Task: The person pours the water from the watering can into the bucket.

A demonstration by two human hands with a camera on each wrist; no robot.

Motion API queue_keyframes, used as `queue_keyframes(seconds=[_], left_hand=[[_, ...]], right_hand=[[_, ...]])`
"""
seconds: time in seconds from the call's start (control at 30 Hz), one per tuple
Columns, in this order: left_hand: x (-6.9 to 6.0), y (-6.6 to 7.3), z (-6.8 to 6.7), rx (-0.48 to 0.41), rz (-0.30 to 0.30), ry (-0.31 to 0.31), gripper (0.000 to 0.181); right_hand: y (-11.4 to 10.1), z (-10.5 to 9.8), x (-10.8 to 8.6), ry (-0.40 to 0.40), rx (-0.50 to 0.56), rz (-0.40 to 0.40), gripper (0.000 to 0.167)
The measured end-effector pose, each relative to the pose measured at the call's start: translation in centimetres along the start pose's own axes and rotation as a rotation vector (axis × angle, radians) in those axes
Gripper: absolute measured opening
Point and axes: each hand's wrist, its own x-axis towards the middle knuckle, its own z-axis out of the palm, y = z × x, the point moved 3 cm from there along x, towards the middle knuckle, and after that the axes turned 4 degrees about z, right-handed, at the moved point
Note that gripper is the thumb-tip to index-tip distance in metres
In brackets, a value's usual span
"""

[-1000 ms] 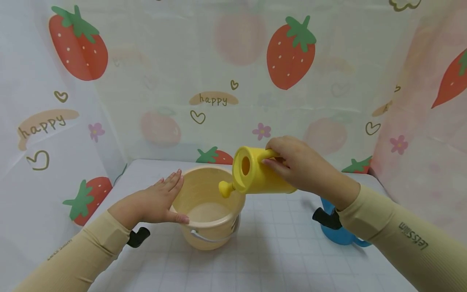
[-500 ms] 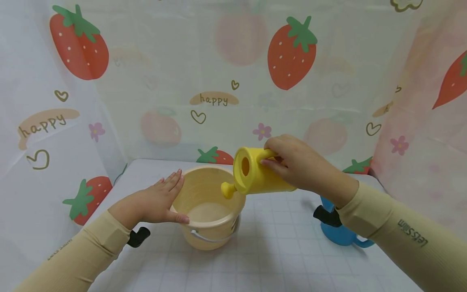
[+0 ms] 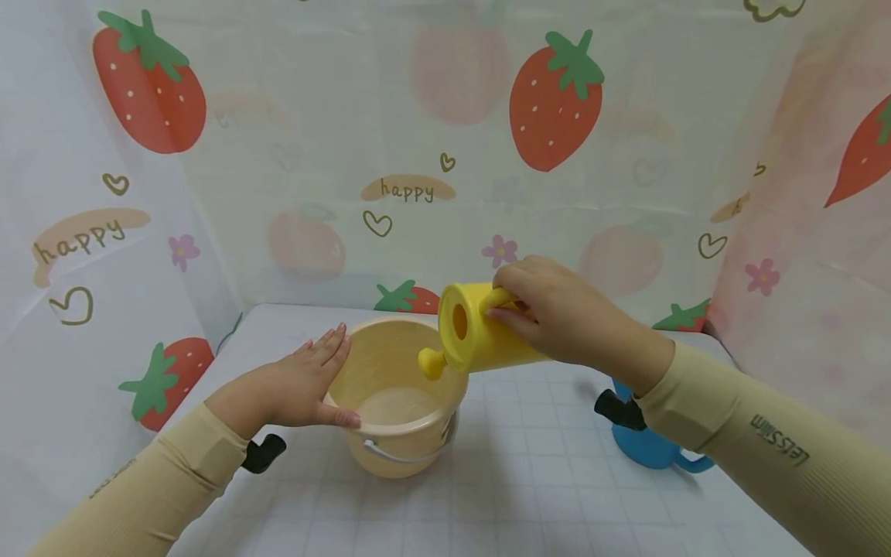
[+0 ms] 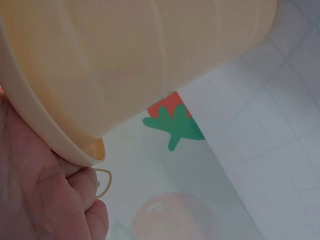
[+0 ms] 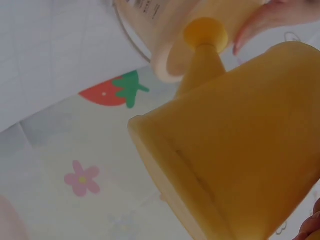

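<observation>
In the head view my right hand [image 3: 557, 309] grips the handle of a yellow watering can [image 3: 480, 340]. The can is tipped on its side, its spout head over the right part of a cream bucket's [image 3: 400, 449] mouth. The right wrist view shows the can's body [image 5: 240, 140] up close, the spout pointing to the bucket. My left hand [image 3: 285, 391] rests on the bucket's left rim with fingers straight and thumb along the front. In the left wrist view the palm [image 4: 35, 185] lies against the rim. Whether water flows cannot be made out.
A blue jug-like vessel with a handle [image 3: 647, 449] stands on the right, partly hidden by my right forearm. The table [image 3: 529, 495] has a pale grid cover. Curtains [image 3: 445, 139] with strawberry prints close in the back and sides. A thin white handle [image 3: 404, 456] hangs on the bucket's front.
The watering can and my right hand have shifted slightly left, with small wavering in between. The left hand and the bucket stay where they were.
</observation>
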Motion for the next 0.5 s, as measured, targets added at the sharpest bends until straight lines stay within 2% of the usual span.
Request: queue_keyframes(seconds=[0.27,0.5], left_hand=[[-0.08,0.10,-0.04,-0.031,0.020,0.042,0.120],[0.23,-0.49,0.53,0.015,-0.015,0.022,0.122]], right_hand=[[-0.05,-0.03,-0.08,0.031,-0.019,-0.055,0.020],[-0.05,-0.06,-0.04,0.044,-0.027,-0.088,0.020]])
